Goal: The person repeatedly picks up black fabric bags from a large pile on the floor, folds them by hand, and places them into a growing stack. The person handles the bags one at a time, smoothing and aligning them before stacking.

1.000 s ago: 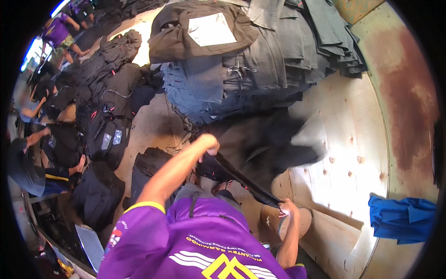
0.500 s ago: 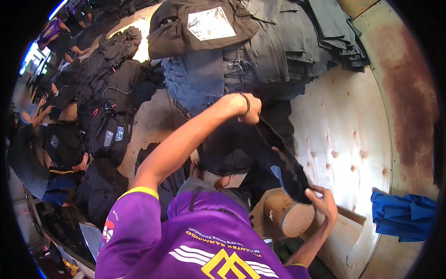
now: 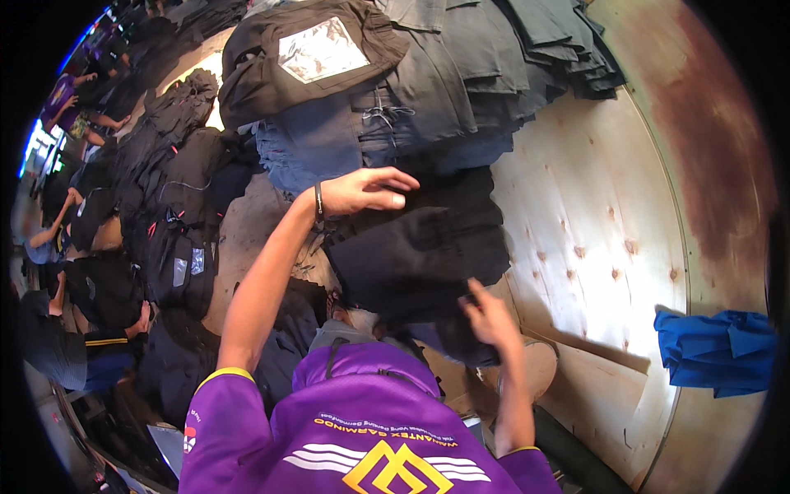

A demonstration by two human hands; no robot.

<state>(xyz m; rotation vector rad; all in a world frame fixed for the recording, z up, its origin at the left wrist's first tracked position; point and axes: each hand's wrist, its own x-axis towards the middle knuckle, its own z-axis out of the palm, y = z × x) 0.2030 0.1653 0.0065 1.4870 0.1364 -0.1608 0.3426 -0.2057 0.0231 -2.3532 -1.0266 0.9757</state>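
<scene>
A black folded garment point(image 3: 411, 259) lies spread in front of me on top of other dark cloth. My left hand point(image 3: 362, 192) hovers at its far left side, thumb and fingers stretched out and apart, holding nothing. At the garment's near right edge my right hand point(image 3: 492, 319) has its fingers apart over the cloth. It seems to touch the garment there; some of its fingers are hidden. Just beyond my left hand rises a thick stack of grey-blue garments point(image 3: 444, 99), with pale drawstrings hanging from one.
A dark garment with a silvery plastic pouch point(image 3: 323, 49) tops the stack. Piles of black garments point(image 3: 185, 206) and seated people are on the left. At right are a pale wooden board point(image 3: 588, 222), a folded blue cloth point(image 3: 716, 350) and a round brown drum point(image 3: 539, 370).
Half a second ago both hands held a dark strip of the garment stretched between them. They have let go, and the garment lies flat. My left hand moved left, my right hand left and up.
</scene>
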